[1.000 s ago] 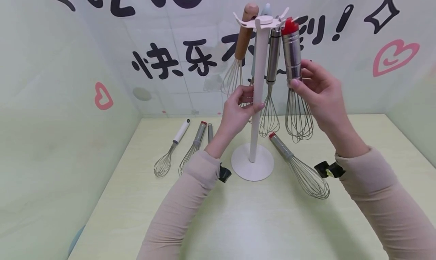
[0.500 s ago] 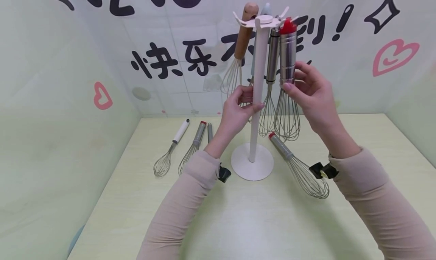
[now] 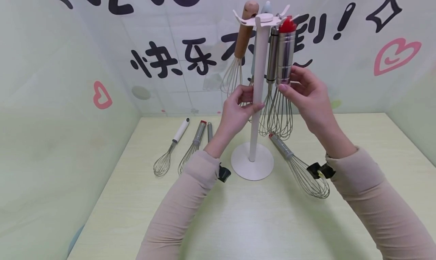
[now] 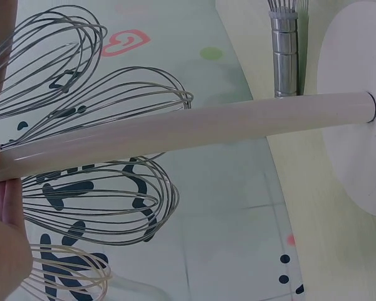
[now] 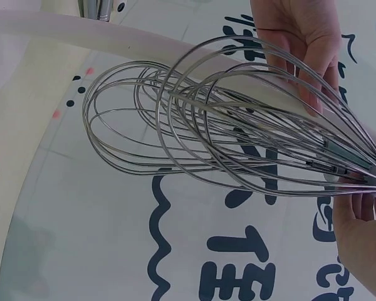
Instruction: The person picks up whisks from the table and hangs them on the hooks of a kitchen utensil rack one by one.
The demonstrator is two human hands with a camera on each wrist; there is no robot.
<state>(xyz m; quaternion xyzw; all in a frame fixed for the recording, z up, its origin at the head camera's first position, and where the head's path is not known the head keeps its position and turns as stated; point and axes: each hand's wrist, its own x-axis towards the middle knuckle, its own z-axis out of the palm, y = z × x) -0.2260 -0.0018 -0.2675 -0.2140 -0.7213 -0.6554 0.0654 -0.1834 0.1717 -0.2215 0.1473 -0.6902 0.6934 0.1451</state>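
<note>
The right hand (image 3: 308,99) grasps the raised red-capped whisk (image 3: 285,57), now farther left; the left hand (image 3: 238,106) still grips the white stand (image 3: 260,63).

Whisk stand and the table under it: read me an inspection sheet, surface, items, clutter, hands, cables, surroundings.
Surface: pale tabletop under the stand's round base.
Job's things: white stand upright; wooden-handled whisk hanging; red-tipped steel whisk at the hooks, seating unclear.
Clutter: left of the base, white-handled whisk, red-ended whisk, grey handle; right, grey-handled whisk.
Hands: left hand grips the stand; right hand holds the steel whisk.
Cables: nothing seen.
Surroundings: backdrop with black lettering, pink hearts.
</note>
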